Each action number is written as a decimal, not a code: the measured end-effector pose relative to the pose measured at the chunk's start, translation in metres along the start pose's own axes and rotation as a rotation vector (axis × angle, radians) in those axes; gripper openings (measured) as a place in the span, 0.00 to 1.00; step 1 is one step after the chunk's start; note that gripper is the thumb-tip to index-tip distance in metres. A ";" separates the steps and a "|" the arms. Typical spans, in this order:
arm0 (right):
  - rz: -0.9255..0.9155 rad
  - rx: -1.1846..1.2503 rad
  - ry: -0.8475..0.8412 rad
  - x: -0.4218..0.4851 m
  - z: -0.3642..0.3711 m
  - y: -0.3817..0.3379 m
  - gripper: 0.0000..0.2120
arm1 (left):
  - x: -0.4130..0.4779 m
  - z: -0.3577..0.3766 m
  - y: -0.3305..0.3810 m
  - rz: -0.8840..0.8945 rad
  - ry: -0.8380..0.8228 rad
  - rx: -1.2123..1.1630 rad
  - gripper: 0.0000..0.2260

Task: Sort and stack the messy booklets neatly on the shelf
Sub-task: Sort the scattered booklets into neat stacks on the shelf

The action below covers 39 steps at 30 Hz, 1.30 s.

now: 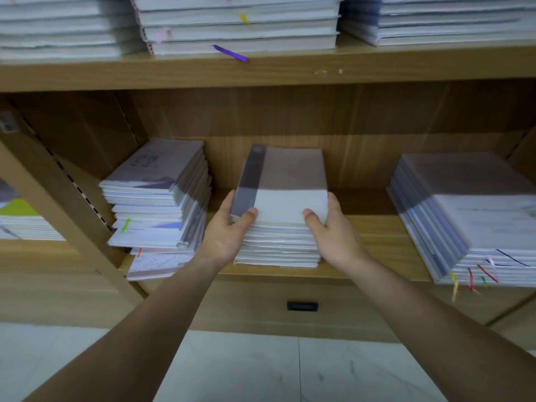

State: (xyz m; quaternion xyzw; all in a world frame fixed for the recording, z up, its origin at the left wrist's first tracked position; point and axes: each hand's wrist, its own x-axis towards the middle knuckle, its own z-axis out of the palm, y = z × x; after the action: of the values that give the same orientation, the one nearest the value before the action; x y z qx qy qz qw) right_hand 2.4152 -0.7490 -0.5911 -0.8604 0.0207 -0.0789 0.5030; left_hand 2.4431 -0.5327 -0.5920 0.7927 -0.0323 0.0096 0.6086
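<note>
A stack of white booklets with a grey-purple spine band (282, 198) sits in the middle of the wooden shelf board (374, 227). My left hand (229, 230) grips its left front corner, thumb on the top cover. My right hand (330, 224) grips the right front corner the same way. To the left leans an uneven, skewed pile of booklets (158, 198) with its lower ones sticking out over the shelf edge. A squared stack of booklets (475, 219) with coloured tabs stands at the right.
The upper shelf (261, 71) carries several thick white stacks with a purple ribbon hanging out. A slanted wooden divider (58, 181) bounds the compartment on the left, with more booklets (20, 219) beyond it. Below are a drawer handle (302, 306) and a pale tiled floor.
</note>
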 end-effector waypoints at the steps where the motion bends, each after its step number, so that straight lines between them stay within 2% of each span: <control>1: 0.007 0.003 -0.001 0.000 0.001 -0.001 0.22 | -0.001 0.001 0.002 0.007 0.001 -0.002 0.20; 5: 0.028 0.033 0.004 0.004 0.001 0.000 0.20 | 0.001 0.002 0.010 0.028 -0.038 -0.011 0.18; 9: 0.018 0.147 -0.107 -0.006 -0.009 0.012 0.28 | -0.014 -0.008 0.004 0.034 -0.074 0.084 0.23; 13: -0.013 0.008 -0.155 -0.015 -0.017 0.025 0.35 | -0.029 -0.010 -0.014 -0.046 -0.042 0.251 0.25; 19: -0.054 -0.161 -0.054 -0.008 -0.004 0.032 0.35 | -0.021 0.000 -0.020 -0.047 0.052 0.397 0.22; 25: -0.079 -0.144 -0.125 -0.005 -0.011 0.029 0.35 | -0.023 -0.004 -0.017 -0.065 0.014 0.348 0.24; 30: -0.076 -0.126 -0.144 -0.004 -0.007 0.033 0.38 | -0.022 0.001 -0.016 -0.029 0.086 0.341 0.26; 35: -0.083 -0.150 -0.182 0.002 -0.010 0.033 0.41 | -0.019 -0.005 -0.016 -0.046 0.025 0.310 0.27; 39: -0.019 -0.160 -0.165 -0.008 -0.008 0.038 0.39 | -0.025 0.000 -0.021 -0.074 0.040 0.304 0.30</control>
State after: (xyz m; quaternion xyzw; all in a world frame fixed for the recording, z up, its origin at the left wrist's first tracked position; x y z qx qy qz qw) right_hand 2.4078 -0.7736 -0.6213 -0.9015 -0.0226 -0.0106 0.4322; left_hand 2.4191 -0.5263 -0.6140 0.8759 0.0108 0.0076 0.4823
